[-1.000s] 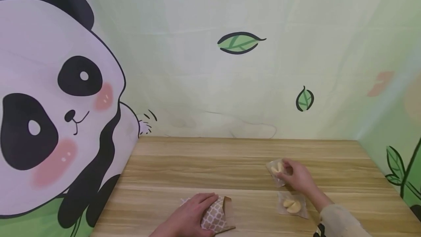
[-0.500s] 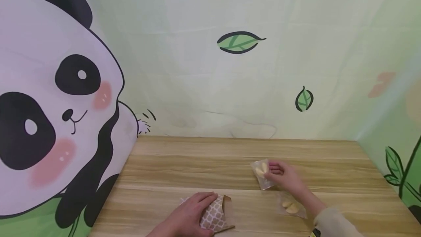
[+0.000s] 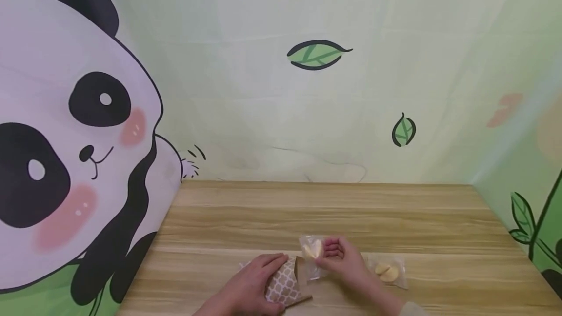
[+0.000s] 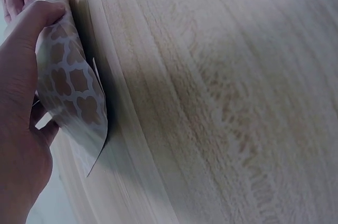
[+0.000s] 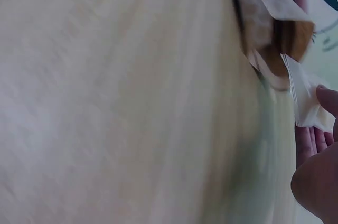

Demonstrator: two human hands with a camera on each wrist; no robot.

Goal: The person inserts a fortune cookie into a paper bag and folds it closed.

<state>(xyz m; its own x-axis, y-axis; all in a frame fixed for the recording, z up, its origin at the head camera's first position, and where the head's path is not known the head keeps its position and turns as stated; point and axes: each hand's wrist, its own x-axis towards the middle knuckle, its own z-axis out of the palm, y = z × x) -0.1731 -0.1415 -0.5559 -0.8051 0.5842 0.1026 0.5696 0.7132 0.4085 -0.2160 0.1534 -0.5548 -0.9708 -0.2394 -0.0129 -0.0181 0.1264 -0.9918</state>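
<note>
A small brown paper box (image 3: pixel 283 284) with a white lattice pattern lies on the table, its open end turned right. My left hand (image 3: pixel 250 282) grips it, thumb on the near side and fingers over the top; the left wrist view shows the patterned box (image 4: pixel 74 84) bulging under the thumb. Between thumb and fingers my right hand (image 3: pixel 344 262) pinches a fortune cookie (image 3: pixel 312 250) in a clear wrapper, just right of the open end. In the right wrist view the wrapper's (image 5: pixel 302 94) corner is at the box mouth; whether they touch I cannot tell.
Another wrapped fortune cookie (image 3: pixel 386 273) lies on the wooden table (image 3: pixel 246 218), beyond my right wrist. A cloth backdrop (image 3: pixel 246 111) with a printed panda (image 3: pixel 145 91) and leaves rises behind the table's far edge.
My right hand has carried the wrapped fortune cookie leftward and nearer, from the far right of the table to the box's open end. My left hand still holds the box in place.
</note>
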